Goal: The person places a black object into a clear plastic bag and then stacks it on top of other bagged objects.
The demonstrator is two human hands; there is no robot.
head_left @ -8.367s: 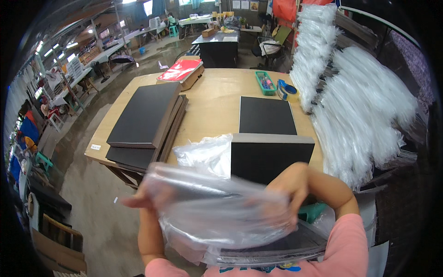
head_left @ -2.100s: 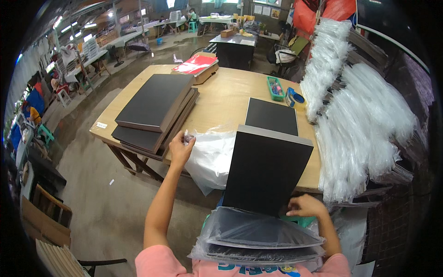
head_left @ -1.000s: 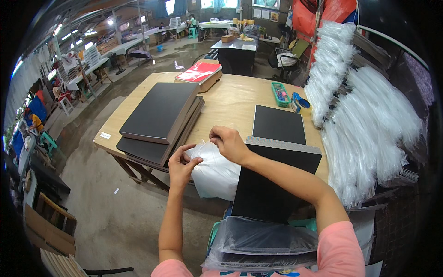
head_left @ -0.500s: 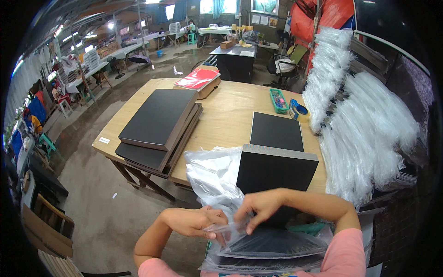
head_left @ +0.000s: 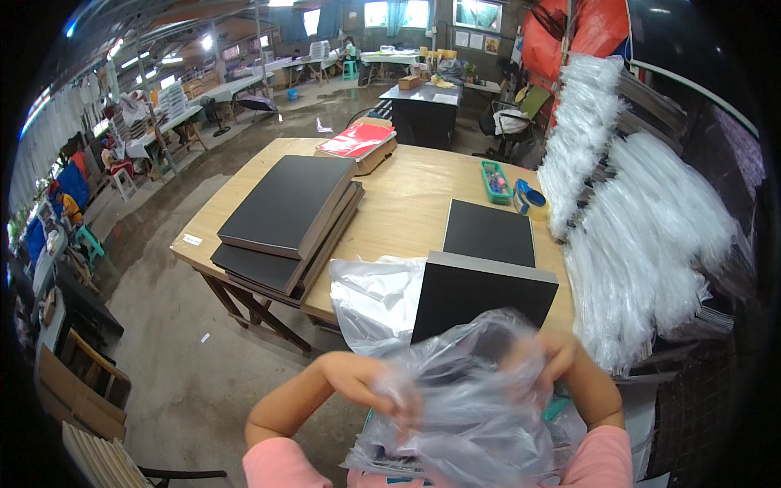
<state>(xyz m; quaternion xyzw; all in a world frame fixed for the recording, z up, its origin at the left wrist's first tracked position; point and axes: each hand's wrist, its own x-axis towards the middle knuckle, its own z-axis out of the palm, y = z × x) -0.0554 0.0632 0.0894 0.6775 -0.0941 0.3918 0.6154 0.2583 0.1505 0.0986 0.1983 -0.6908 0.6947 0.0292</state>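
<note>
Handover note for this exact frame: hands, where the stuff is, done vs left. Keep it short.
Left hand: grip closed on the crumpled clear plastic bag, held up close to the body.
Right hand: behind the same bag, also gripping it.
Upright black flat panel leans at the wooden table's near edge, unbagged; loose clear bags lie beside it.
Stack of black panels on the table's left.
Done: bag picked up. Left: bag not yet over any panel.

Stacked black boards [head_left: 286, 218] are lying left of centre on the wooden table [head_left: 407, 211]; a red folder [head_left: 355, 139] is sitting above them.
</note>
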